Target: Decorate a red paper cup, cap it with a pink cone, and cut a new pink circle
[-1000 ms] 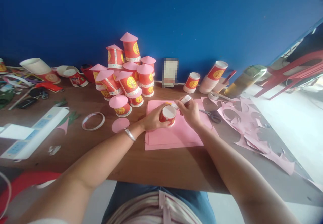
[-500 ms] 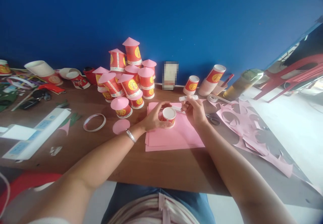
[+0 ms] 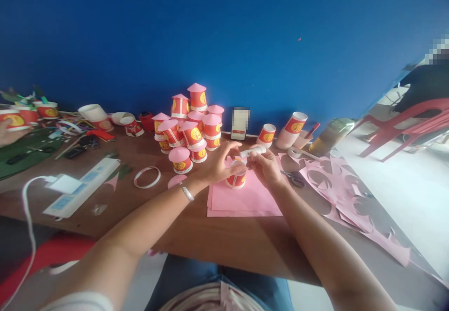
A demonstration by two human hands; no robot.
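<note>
A red paper cup (image 3: 235,181) with a white rim stands on pink paper sheets (image 3: 224,203) in front of me. My right hand (image 3: 264,163) pinches a white glue stick (image 3: 253,151), held almost level just above the cup. My left hand (image 3: 224,161) is beside and over the cup's left side, its curved fingers apart near the glue stick's left end. Whether its thumb touches the cup is hard to see. To the left, several red cups with pink cone tops (image 3: 192,135) are stacked, and a pink paper disc (image 3: 176,181) lies partly behind my left forearm.
Scissors (image 3: 295,179) and cut pink scraps (image 3: 333,194) lie to the right. Farther back are a phone (image 3: 240,126), loose cups (image 3: 267,135) and a bottle (image 3: 331,137). On the left are a tape ring (image 3: 147,177), a power strip (image 3: 84,187) and another person's hand (image 3: 10,135).
My left hand has let go of the cup and risen toward the glue stick. My right hand has brought the glue stick left and over the cup. The view has shifted left.
</note>
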